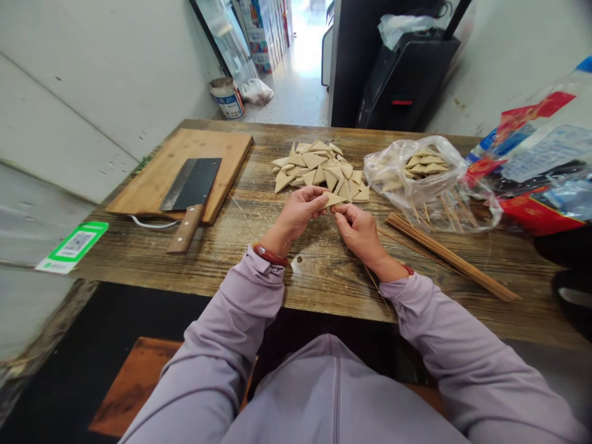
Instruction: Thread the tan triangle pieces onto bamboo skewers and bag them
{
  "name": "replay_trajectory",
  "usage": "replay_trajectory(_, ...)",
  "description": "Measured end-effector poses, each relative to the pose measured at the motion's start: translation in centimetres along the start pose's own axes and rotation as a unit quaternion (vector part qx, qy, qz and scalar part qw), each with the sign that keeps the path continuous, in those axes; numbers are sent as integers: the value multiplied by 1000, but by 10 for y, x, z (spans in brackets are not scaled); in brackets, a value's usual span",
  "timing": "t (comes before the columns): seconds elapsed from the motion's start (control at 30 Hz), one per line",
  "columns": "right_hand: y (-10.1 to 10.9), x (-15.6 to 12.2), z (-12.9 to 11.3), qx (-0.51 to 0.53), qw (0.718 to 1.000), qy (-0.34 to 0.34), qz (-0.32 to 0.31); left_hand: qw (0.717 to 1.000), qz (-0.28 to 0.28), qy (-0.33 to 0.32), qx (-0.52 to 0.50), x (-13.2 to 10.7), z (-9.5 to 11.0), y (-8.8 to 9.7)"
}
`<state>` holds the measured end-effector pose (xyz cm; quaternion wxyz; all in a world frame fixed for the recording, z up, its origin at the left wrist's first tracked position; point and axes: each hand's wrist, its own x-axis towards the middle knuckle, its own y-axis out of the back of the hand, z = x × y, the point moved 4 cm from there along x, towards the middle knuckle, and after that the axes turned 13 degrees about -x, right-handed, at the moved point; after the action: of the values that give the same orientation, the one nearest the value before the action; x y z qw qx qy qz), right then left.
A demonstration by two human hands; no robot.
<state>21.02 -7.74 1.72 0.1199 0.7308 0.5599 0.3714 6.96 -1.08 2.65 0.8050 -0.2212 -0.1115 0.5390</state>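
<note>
Between the thumb and fingers of my left hand (303,209) is a tan triangular piece of what looks like dried tofu (333,198). My right hand (361,231) is closed in a pinch beside it, on a thin bamboo skewer (377,287) whose long end runs down toward the table's front edge. The skewer's tip is hidden at the fingers, so I cannot tell whether it is in the piece. Just beyond both hands lies a heap of similar triangles (314,161). A bundle of bamboo skewers (453,256) rests to the right of my right hand.
On the left, a cleaver (192,191) lies on a wooden cutting board (226,145), its handle over the front edge. A clear plastic bag (386,163) holding skewered triangles is at the right, beside colourful plastic packaging (541,166). All rest on the wooden table (259,259).
</note>
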Motion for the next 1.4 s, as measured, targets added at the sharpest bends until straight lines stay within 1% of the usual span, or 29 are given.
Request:
replay_trajectory(0.2, 2, 0, 0, -7, 1000, -7, 1, 1000, -5, -6, 8, -3, 1, -3)
replay_trajectory(0.43, 3, -1, -2, 8, 1000, -17, 8, 1000, 2, 24, -12, -4, -1, -1)
replay_trajectory(0.63, 3, -2, -2, 21, 999, -30, -3, 1000, -1, -3, -8, -4, -4, -2)
replay_trajectory(0.83, 1, -6, -3, 32, 998, -49, -26, 999, 29, -34, -20, -3, 0, 2)
replay_trajectory(0.93, 1, -7, -4, 29, 998, -48, -30, 998, 34, -39, -26, -2, 2, 3)
replay_trajectory(1.13, 3, -8, -8, 2, 999, -29, -20, 998, 55, -25, -35, -4, 1, 3)
replay_trajectory(1.4, 5, -9, -11, -14, 1000, -15, 5, 997, 54, -27, -45, -7, 1, -1)
